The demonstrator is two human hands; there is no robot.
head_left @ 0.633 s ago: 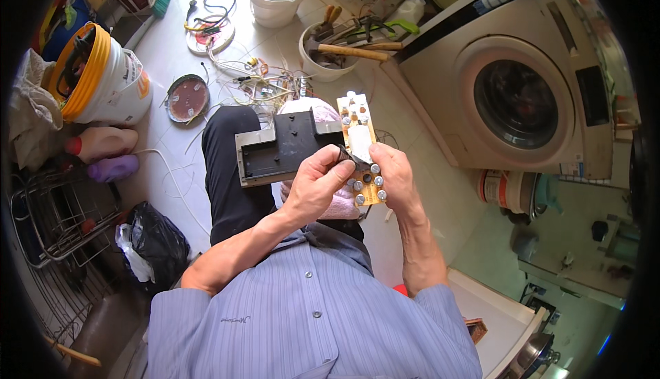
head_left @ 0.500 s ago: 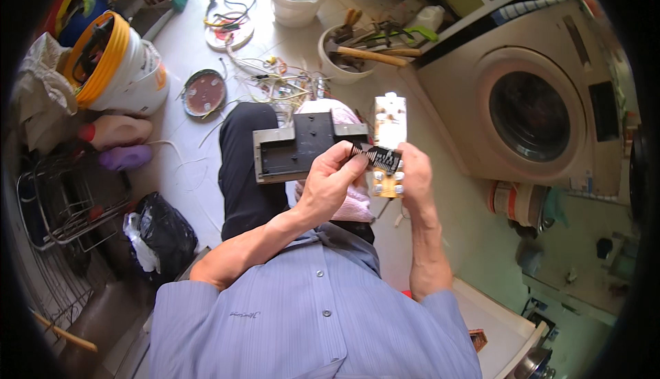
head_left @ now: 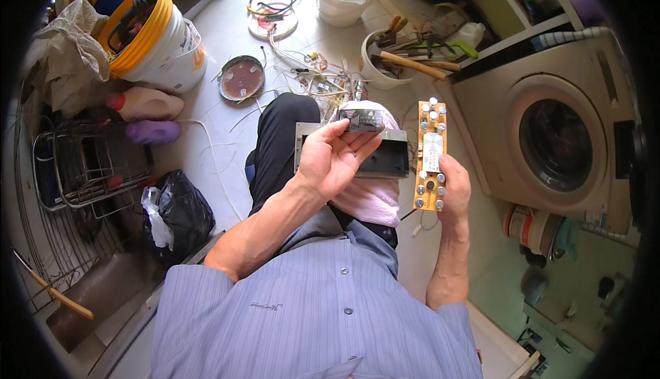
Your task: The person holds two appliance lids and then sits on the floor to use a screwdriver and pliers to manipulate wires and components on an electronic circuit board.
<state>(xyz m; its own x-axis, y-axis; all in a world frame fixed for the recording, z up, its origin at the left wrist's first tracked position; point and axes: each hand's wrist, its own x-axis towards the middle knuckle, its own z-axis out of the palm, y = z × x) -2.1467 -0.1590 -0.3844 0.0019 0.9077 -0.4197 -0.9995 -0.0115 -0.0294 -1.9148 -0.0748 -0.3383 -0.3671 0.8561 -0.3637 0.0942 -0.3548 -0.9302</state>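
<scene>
Palm turned upward, my left hand (head_left: 333, 155) holds a small dark see-through piece (head_left: 362, 120) with fine printed lines, pinched by its edge over my lap. My right hand (head_left: 455, 185) grips the edge of a long orange circuit board (head_left: 430, 190), which stands upright in view. Round silver buttons run along both ends of that board, and a white panel (head_left: 432, 152) sits at its middle. Beneath my left hand a black and grey plastic housing (head_left: 390, 157) lies on my lap, partly hidden by the hand. A pink towel (head_left: 371, 203) is under the housing.
Loose wires (head_left: 330, 80) and a round brown plate (head_left: 242, 78) lie on the floor ahead. A tool bucket (head_left: 385, 69) stands beyond my knees. A washing machine (head_left: 495, 117) is on the right; a white and yellow bucket (head_left: 161, 56), bottles and a black bag (head_left: 180, 214) are on the left.
The dark piece has come away from the circuit board; my left hand has turned palm up with it. My right hand has moved the board aside to the right. The whole view has shifted.
</scene>
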